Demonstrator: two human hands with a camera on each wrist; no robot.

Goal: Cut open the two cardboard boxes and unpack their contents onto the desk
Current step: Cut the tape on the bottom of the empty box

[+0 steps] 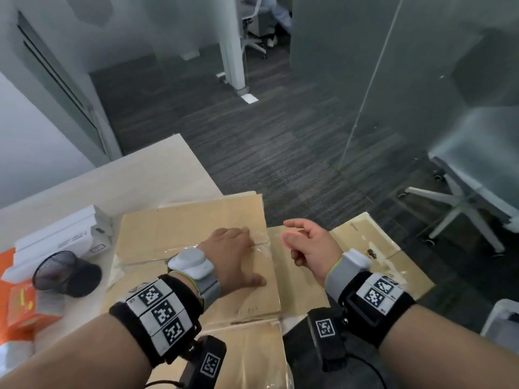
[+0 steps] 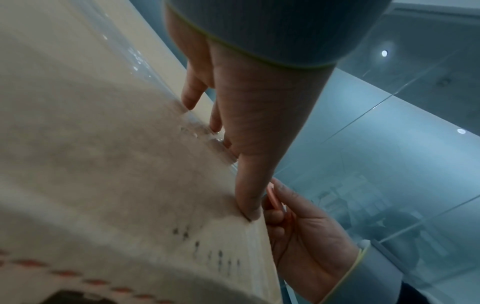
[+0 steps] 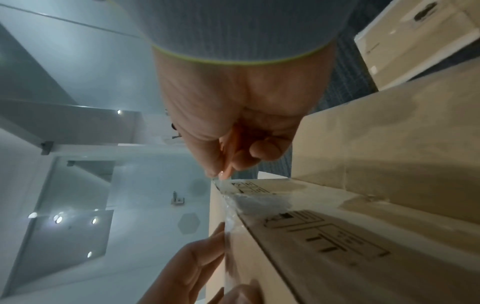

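A taped cardboard box [image 1: 182, 228] stands on the desk corner, with clear tape [image 1: 140, 258] along its top seam. My left hand [image 1: 236, 248] lies flat on its lid near the right edge, and in the left wrist view its fingers [image 2: 246, 195] press straight onto the box [image 2: 103, 164]. My right hand [image 1: 306, 242] hovers just beyond that edge and pinches a small pink-orange cutter [image 1: 290, 237] between thumb and fingers. In the right wrist view the cutter's tip [image 3: 225, 172] sits at the top corner of the box [image 3: 311, 246]. A second cardboard box [image 1: 373, 242] sits lower, to the right.
On the pale desk [image 1: 140, 175], to the left, are stacked white boxes [image 1: 64, 240], a black mesh cup [image 1: 64, 273] on its side and an orange packet [image 1: 22, 304]. Dark carpet, glass partitions and a white office chair [image 1: 463, 197] lie beyond the desk.
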